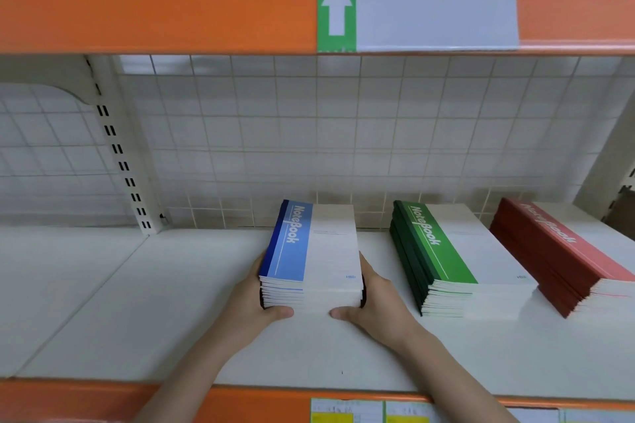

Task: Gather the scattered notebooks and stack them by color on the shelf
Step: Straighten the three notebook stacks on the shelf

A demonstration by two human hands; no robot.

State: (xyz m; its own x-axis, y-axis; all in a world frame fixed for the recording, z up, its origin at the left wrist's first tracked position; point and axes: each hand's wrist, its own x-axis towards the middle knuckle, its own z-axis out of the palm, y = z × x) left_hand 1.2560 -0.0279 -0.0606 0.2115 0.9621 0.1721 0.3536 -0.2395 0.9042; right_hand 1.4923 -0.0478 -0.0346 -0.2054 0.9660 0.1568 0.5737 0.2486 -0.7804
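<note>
The blue notebook stack (311, 257) sat at the lower centre of the frame on the white shelf (137, 302), gripped from both sides. The left hand (256, 299) clasped its spine side, fingers curled out of sight along that flank and the thumb pressed against the near page edges. The right hand (372, 299) mirrored it on the open side, thumb likewise at the front. Both hands were closed around the pile and held nothing else.

The step looked like squaring and seating this pile. To do it well, the palms should squeeze evenly so the loose page edges line up, then the thumbs should push the near face flush, keeping the spines parallel to those of the neighbouring piles. The lower books appeared slightly stepped at the front, so a light tap inward would probably help.

To the right of centre lay the green notebook stack (436, 257), near but apart from the blue one, and further right the red notebook stack (556, 251), close beside the green. The right hand's knuckles had only a narrow gap before the green pile. Leftward the shelf lay open up to the slotted upright (120, 154); behind stood a wire grid back (309, 134); overhead ran an orange rail (154, 7).
</note>
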